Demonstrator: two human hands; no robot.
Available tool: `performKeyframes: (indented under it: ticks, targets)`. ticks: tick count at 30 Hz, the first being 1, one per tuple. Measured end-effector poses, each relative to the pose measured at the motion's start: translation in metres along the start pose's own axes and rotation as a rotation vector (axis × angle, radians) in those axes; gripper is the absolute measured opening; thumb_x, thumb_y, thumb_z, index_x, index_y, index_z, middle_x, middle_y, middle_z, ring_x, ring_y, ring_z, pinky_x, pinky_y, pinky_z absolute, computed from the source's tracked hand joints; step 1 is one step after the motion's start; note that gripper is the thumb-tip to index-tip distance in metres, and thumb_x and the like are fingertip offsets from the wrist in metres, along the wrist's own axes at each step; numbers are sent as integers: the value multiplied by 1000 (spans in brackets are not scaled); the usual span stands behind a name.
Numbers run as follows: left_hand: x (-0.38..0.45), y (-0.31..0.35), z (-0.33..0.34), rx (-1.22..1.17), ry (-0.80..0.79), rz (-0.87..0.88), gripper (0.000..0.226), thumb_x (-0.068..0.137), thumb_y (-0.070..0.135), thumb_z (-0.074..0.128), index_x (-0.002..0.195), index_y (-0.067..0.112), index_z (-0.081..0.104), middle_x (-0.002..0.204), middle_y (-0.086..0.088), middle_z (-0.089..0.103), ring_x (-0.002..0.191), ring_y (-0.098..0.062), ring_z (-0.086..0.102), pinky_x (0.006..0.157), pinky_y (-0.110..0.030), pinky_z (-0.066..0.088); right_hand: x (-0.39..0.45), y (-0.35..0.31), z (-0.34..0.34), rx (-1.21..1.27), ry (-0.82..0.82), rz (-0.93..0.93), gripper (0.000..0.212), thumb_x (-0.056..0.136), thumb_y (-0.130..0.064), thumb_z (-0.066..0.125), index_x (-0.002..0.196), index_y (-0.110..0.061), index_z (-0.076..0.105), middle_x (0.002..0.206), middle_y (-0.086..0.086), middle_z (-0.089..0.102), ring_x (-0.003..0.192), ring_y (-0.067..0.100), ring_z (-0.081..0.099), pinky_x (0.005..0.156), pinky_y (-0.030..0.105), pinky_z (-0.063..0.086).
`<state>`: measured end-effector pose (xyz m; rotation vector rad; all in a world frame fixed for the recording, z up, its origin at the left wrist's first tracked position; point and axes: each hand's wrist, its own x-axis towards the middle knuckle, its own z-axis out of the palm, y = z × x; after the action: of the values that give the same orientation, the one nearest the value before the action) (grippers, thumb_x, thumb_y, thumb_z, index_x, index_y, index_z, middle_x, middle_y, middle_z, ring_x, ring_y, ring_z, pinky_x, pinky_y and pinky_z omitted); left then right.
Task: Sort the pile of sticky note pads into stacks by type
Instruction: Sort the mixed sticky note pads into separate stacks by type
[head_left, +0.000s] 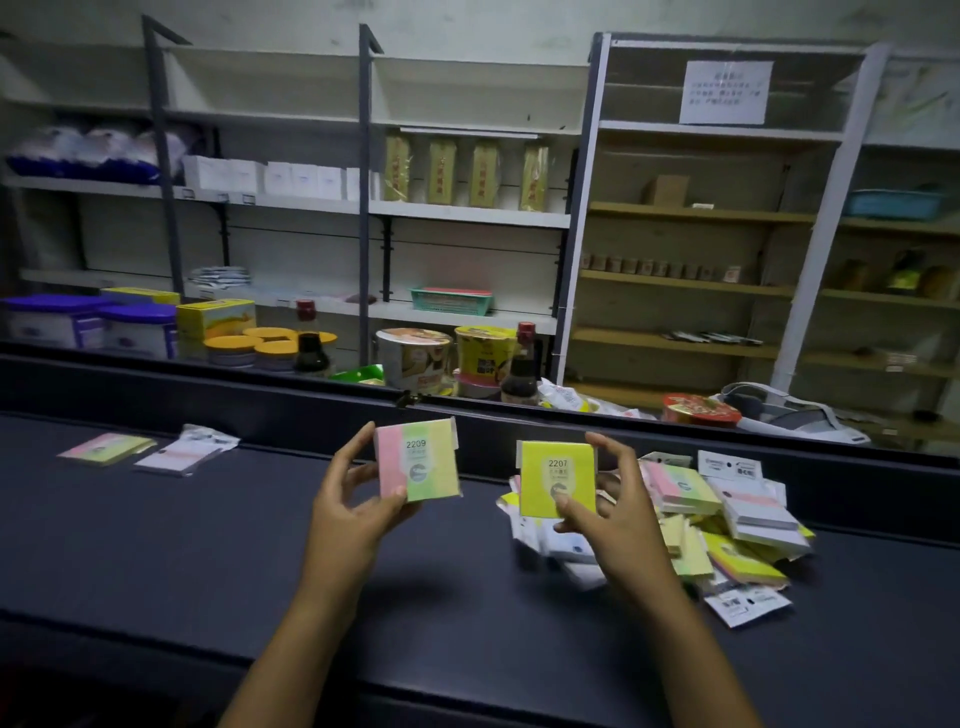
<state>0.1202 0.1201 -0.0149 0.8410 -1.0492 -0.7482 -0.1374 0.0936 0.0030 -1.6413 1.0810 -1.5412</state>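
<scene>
The left hand pinches a pink, green and yellow pad marked 2209, held upright above the dark counter. The right hand grips a plain yellow pad marked 2207, also upright, with a gap between the two pads. Just right of that hand lies the pile of pads, loose and overlapping, its near packets close to the counter's front edge; the right hand hides its left part. Far left on the counter sit a striped pad and, just beside it, a white packet. Open counter stretches between these and the hands. A raised dark ledge bounds the far side. Beyond it, jars, cups and bottles are blurred, and the shelf notice is unreadable.
</scene>
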Motion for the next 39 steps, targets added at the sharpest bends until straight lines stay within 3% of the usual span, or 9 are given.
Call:
performKeyframes:
  ticks: [2,6,10,18,28,39]
  targets:
    - [-20,21,-34,35,18,17,68,86,-6,67,136,39,53,118,-7,65,99,-18,72,74,-32,62,-26,-12,24,68,-6,3,70,85,15,63,134,-32,45,110,0,66,91,14,72,62,27,59]
    - [-57,63,-98,57,54,37,66,88,-2,67,135,43,54,119,-1,66,94,-16,74,72,-28,61,-75,-37,70,135,27,-26,77,83,23,54,139,-30,45,103,-23,68,92,0,69,64,25,60]
    - [-90,99,-156,59,90,41,65,88,1,68,133,46,55,118,2,68,95,-20,74,74,-31,62,-118,-66,117,216,46,-21,76,87,19,58,137,-38,48,112,9,67,96,18,71,69,32,61]
    - [-121,146,-237,117,142,54,59,88,1,68,132,39,56,117,-4,68,93,-14,73,69,-23,60,-161,-105,191,232,-30,-43,60,89,13,61,122,-36,57,111,4,62,97,18,70,68,28,61]
    - [-80,147,-291,115,207,84,39,88,-3,66,116,24,63,115,-6,70,97,-18,73,72,-30,61,-125,-109,256,229,-146,-65,56,90,8,63,124,-36,57,121,5,60,100,17,70,69,27,61]
    - [-2,129,-329,174,218,94,33,91,-1,64,117,19,68,116,0,69,98,-17,73,75,-26,60,-65,-85,325,222,-214,-90,58,88,7,67,124,-38,57,117,2,62,100,10,69,71,25,60]
